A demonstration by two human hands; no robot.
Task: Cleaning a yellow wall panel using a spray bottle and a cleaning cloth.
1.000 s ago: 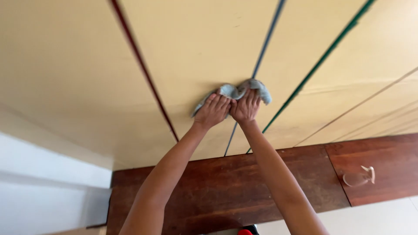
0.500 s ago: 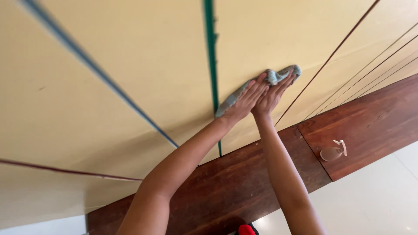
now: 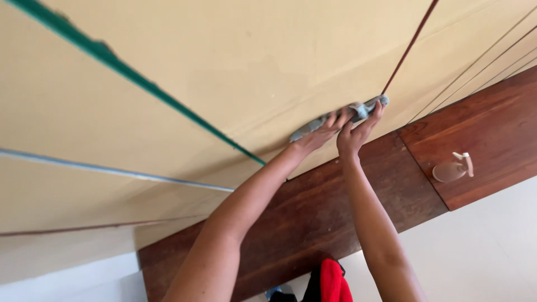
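— What do you see of the body from up here?

— I see two bare forearms, no sleeves anywhere in view. The left hand [image 3: 318, 134] and the right hand [image 3: 354, 134] are both uncovered: no gloves, and I can't make out any rings, watch or wristband.

— Any clothing at all?

— Only at the bottom edge: a red garment [image 3: 334, 281] beside something dark. I can't tell what kind of clothing it is.

Two bare hands, left hand [image 3: 319, 134] and right hand [image 3: 355, 134], press one grey crumpled cloth [image 3: 341, 116]. One clear plastic wall hook [image 3: 453, 169] sits on the dark wooden panel [image 3: 313, 212]. One red fabric item [image 3: 333, 282] shows at the bottom edge.
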